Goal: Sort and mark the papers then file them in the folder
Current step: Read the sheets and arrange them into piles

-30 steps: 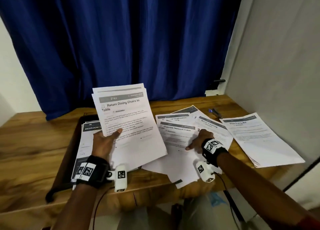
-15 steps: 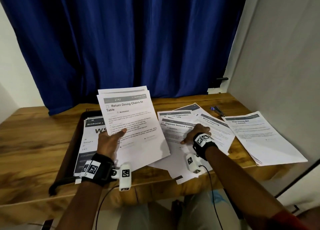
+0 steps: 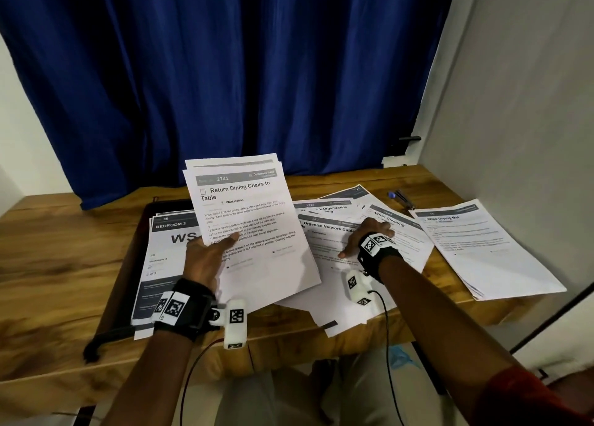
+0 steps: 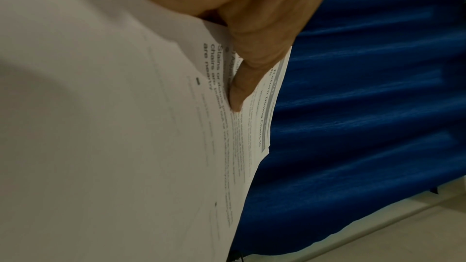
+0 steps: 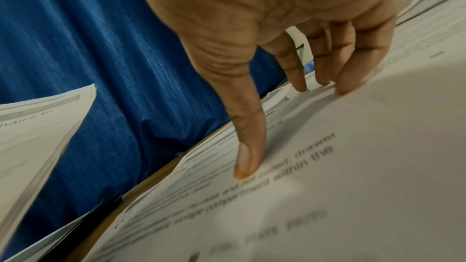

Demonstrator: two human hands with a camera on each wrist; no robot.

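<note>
My left hand (image 3: 209, 255) grips a small stack of printed sheets (image 3: 254, 233), top page titled "Return Dining Chairs to Table", raised and tilted above the table; the thumb (image 4: 242, 87) presses on the front of the sheets (image 4: 126, 127). My right hand (image 3: 366, 239) rests with straight fingers (image 5: 348, 75) on the loose pile of papers (image 3: 331, 252) at the table's middle, on the "Organize Network Cable" sheet (image 5: 302, 166). A dark open folder (image 3: 128, 265) lies at the left with "BEDROOM 3" pages (image 3: 167, 249) in it. A blue-capped pen (image 3: 400, 197) lies at the back right.
Another stack of sheets (image 3: 482, 249), headed "Wipe Drying Mat", sits at the table's right and overhangs the front edge. The wooden table (image 3: 48, 265) meets a blue curtain (image 3: 257, 72) behind and a grey wall (image 3: 514, 104) on the right.
The right hand slid slightly left on the loose pile and then stayed there. The left hand still holds the stack raised, almost unmoved.
</note>
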